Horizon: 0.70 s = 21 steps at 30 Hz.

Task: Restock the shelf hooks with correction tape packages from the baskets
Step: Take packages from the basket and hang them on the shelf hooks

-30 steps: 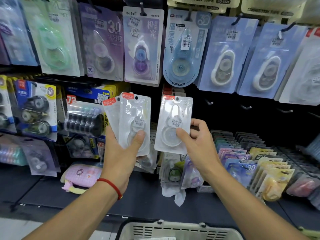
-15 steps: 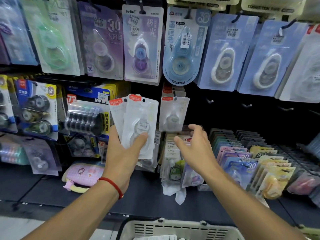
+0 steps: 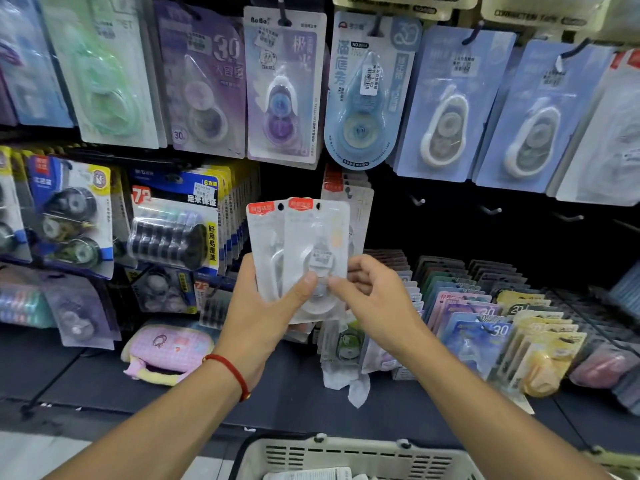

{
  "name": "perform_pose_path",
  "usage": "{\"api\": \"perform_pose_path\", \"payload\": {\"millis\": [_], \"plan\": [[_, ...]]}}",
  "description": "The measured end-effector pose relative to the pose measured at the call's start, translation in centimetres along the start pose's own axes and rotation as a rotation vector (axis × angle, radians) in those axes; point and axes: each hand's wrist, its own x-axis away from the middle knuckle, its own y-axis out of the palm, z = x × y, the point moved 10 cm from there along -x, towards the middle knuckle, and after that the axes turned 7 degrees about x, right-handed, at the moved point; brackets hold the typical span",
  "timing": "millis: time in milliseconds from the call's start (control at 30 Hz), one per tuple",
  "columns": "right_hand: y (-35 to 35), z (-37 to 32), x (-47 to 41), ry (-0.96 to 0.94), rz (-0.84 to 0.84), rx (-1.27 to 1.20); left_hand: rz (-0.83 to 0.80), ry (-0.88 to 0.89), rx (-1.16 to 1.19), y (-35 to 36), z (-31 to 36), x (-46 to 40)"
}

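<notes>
My left hand (image 3: 258, 317) grips two clear correction tape packages (image 3: 304, 247) with red top labels, fanned upright in front of the shelf. My right hand (image 3: 374, 299) has come up against the front package, its thumb and fingers pinching the lower right part. Behind the held packages, more of the same white packages (image 3: 353, 199) hang on a hook in the middle row. A white plastic basket (image 3: 346, 455) sits below, at the bottom edge of view, with some packaging inside.
Other correction tape packs hang above and to the left, such as a blue one (image 3: 363, 98). Bare hooks (image 3: 491, 210) stick out from the dark panel on the right. Rows of coloured packs (image 3: 485, 323) stand on the lower right shelf.
My right hand left a package hanging on the middle hook, dropped away from it, then moved left to the packages in my left hand. My left hand drifted slightly right.
</notes>
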Motion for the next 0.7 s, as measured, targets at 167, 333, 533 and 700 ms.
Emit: {"api": "perform_pose_path", "payload": {"millis": [167, 333, 533, 700], "plan": [[-2.5, 1.7, -0.2, 0.078, 0.137, -0.041, 0.071, -0.048, 0.019, -1.3, -0.7, -0.3], [-3.3, 1.5, -0.5, 0.061, 0.179, -0.102, 0.08, -0.046, 0.009, -1.5, -0.5, -0.4], [-3.2, 0.9, -0.4, 0.02, 0.203, -0.134, 0.099, 0.002, -0.008, -1.7, 0.3, -0.5], [-3.9, -0.2, 0.1, -0.024, 0.277, -0.154, 0.103, 0.029, -0.008, -2.0, 0.6, -0.5]]}}
